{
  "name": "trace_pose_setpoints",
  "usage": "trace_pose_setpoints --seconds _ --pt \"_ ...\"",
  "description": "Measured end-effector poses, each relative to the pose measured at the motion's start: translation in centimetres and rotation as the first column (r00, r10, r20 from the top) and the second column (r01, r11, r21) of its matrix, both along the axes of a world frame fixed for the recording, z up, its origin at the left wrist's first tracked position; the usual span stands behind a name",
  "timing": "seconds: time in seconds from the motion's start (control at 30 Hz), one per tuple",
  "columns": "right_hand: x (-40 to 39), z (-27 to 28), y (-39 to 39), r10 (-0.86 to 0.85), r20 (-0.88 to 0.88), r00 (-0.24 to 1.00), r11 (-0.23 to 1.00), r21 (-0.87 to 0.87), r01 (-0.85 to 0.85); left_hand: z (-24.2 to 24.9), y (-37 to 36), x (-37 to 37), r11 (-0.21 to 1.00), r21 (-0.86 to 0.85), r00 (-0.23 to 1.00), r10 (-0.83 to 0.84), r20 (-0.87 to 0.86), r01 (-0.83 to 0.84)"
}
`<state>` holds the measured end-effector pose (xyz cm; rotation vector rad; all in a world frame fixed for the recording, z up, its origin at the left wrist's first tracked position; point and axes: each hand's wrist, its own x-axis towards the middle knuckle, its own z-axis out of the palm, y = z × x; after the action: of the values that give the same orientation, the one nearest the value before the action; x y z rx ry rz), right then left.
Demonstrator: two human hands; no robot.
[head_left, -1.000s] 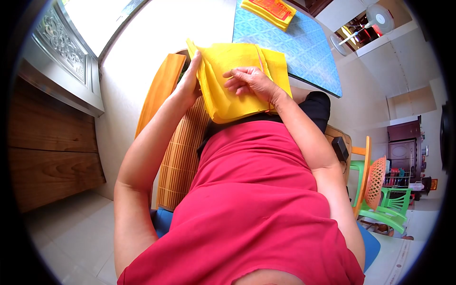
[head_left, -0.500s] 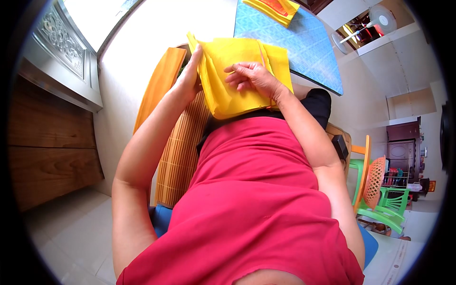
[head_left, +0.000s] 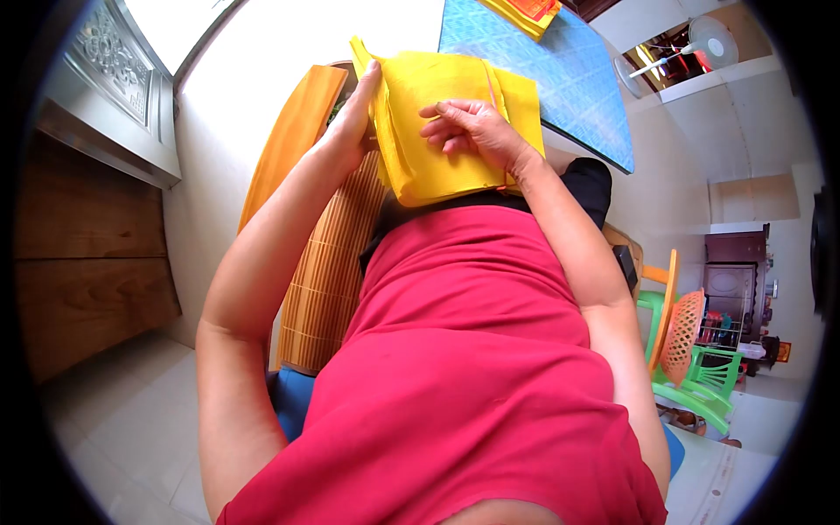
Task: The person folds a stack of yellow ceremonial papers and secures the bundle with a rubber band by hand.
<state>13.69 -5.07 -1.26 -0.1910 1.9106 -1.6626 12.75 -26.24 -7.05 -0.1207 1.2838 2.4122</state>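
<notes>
A thick stack of yellow paper sheets (head_left: 437,171) rests on my lap, its left edges fanned and raised. My left hand (head_left: 357,114) grips that left edge, thumb on the near face and the other fingers hidden behind. Over the middle of the stack is my right hand (head_left: 477,131), its fingers loosely bent and apart, with nothing visible in them. A thin pinkish-red strip (head_left: 493,87) runs down the right part of the stack, and a bit of red shows near my right wrist.
Another yellow bundle with red print (head_left: 529,13) lies on the blue-topped table (head_left: 569,87) ahead. Left of my lap are an orange wooden armrest (head_left: 293,140) and a bamboo-slat mat (head_left: 324,271). A fan (head_left: 710,42), green chair (head_left: 713,372) and pink basket (head_left: 682,337) stand to the right.
The stack and both hands sit slightly higher in view as the camera shifts. My left hand keeps its grip; my right hand's pose over the sheets is nearly the same.
</notes>
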Motion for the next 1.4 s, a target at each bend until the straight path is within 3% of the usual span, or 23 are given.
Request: trace_pose_setpoints --seconds 1.4 --pt "-0.1 -0.1 0.1 -0.019 0.012 1.000 0.999 0.039 0.019 0.5 0.1 0.1 0.998 0.069 0.999 -0.014 0.043 0.011"
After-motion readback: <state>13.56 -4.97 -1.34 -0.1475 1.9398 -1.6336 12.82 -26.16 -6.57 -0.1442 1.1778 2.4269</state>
